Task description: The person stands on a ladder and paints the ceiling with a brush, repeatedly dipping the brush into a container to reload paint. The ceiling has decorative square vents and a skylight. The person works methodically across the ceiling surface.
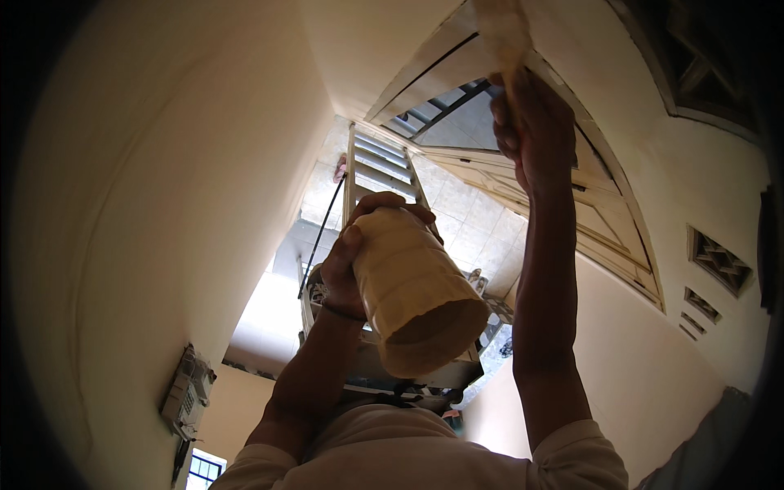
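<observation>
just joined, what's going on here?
A person has a cut-open container in the left hand, its open end toward the camera; what's inside can't be made out. The right hand is raised, gripping a pale tool too blurred to identify. Whether the tool touches the surface behind it isn't clear. A ladder shows below, on the tiled floor.
</observation>
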{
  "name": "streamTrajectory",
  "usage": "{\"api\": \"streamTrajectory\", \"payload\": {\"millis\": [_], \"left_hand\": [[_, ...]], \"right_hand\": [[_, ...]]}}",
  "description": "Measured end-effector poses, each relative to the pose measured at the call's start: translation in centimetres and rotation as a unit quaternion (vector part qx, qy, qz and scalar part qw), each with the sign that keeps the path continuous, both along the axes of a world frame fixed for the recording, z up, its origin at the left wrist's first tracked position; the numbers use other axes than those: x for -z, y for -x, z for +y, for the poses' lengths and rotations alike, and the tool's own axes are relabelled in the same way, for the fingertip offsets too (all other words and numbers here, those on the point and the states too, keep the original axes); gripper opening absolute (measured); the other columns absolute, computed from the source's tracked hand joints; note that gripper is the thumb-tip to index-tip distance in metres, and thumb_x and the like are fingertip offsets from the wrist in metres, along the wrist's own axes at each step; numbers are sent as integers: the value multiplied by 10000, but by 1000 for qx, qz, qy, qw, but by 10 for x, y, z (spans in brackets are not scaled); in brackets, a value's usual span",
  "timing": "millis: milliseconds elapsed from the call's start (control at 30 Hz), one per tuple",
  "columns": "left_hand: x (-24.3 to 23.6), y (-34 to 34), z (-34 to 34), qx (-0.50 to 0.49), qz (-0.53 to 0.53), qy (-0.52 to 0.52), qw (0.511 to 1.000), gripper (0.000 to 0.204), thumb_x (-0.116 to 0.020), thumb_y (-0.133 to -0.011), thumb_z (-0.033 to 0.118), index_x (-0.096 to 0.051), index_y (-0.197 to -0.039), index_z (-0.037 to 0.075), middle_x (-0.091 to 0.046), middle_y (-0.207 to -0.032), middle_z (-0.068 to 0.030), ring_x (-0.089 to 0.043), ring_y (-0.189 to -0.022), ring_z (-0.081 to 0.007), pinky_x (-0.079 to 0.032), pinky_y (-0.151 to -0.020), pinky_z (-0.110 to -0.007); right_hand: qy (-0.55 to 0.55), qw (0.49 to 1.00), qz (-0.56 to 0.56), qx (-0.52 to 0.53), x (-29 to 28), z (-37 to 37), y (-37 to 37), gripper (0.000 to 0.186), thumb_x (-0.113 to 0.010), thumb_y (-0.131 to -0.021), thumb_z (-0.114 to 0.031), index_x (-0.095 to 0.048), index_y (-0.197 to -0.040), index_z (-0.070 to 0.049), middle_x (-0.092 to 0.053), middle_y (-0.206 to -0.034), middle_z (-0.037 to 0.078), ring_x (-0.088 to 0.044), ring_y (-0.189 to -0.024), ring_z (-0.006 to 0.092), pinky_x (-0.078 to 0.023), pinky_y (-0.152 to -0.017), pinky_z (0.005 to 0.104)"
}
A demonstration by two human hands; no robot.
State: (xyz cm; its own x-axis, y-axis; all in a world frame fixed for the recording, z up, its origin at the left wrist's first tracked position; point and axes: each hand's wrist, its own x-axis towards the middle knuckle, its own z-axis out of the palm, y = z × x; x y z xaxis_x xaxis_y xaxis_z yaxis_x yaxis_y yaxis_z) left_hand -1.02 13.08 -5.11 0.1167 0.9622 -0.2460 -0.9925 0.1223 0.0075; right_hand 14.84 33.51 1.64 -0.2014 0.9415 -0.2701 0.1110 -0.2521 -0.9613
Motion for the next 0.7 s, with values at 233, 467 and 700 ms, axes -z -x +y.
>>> {"api": "streamTrajectory", "payload": {"millis": [233,467,700], "left_hand": [[-5,0,1,16,16,-8,1000,676,-657,-926,535,-487,-1415,100,-539,-1319,-269,-614,-1143,-421,-646,-835,-514],[-9,-1,0,17,38,9,999,645,-643,-940,537,-497,-1407,116,-548,-1322,-268,-628,-1116,-433,-667,-778,-519],[-6,-3,0,7,48,-21,999,648,-625,-943,547,-498,-1405,110,-572,-1304,-274,-637,-1109,-447,-649,-809,-546]], "right_hand": [[5,995,41,90,0,13,-35,335,-657,-1015,-281,-687,-1098,41,-560,-643,3,-392,-443,28,-234,-382,201],[-2,984,28,174,0,-13,-94,366,-628,-1031,-285,-685,-1108,68,-565,-657,23,-399,-434,36,-256,-374,189],[-2,974,49,221,-1,-30,-128,359,-623,-1037,-272,-678,-1127,70,-568,-654,26,-396,-432,38,-264,-368,194]]}}
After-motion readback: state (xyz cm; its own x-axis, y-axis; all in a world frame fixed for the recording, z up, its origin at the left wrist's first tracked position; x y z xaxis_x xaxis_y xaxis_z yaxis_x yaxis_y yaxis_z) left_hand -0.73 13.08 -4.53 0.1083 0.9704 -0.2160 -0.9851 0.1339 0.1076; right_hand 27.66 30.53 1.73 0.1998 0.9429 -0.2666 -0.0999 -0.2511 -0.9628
